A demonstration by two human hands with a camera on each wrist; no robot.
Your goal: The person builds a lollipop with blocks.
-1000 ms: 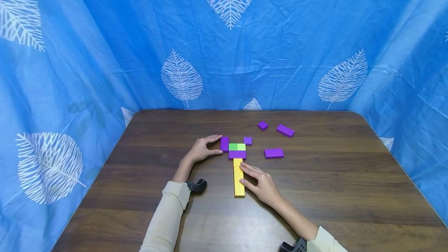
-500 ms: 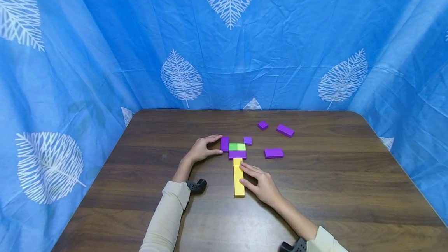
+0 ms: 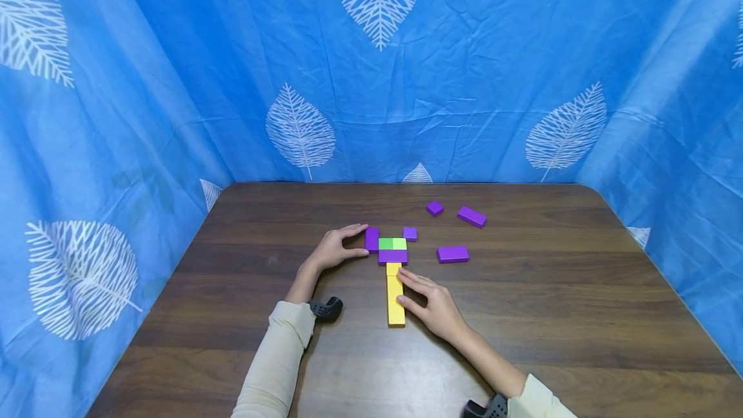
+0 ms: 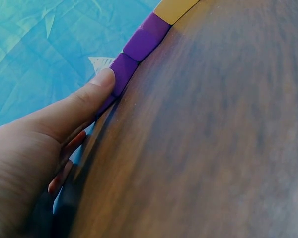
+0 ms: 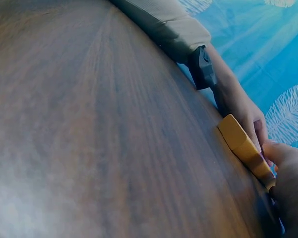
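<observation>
In the head view, my left hand (image 3: 331, 249) pinches a purple block (image 3: 372, 240) lightly, forefinger at its far end and thumb at its near end. Close up, the left thumb (image 4: 97, 89) touches that block's corner. Green blocks (image 3: 393, 244) lie to its right, behind a crosswise purple block (image 3: 393, 257). A short yellow block (image 3: 393, 269) and a long yellow block (image 3: 395, 311) run toward me from there. My right hand (image 3: 438, 307) rests its fairly straight thumb and fingertips against the right side of the yellow blocks.
A small purple block (image 3: 409, 233) sits at the back right corner of the green ones. Farther right lie another small purple block (image 3: 435, 208) and two long ones, one slanted (image 3: 472, 217) and one level (image 3: 453, 254). Blue leaf-patterned cloth (image 3: 464, 82) surrounds the wooden table (image 3: 551, 315).
Both hands and all the blocks keep their places against one another. Only the head view has shifted very slightly.
</observation>
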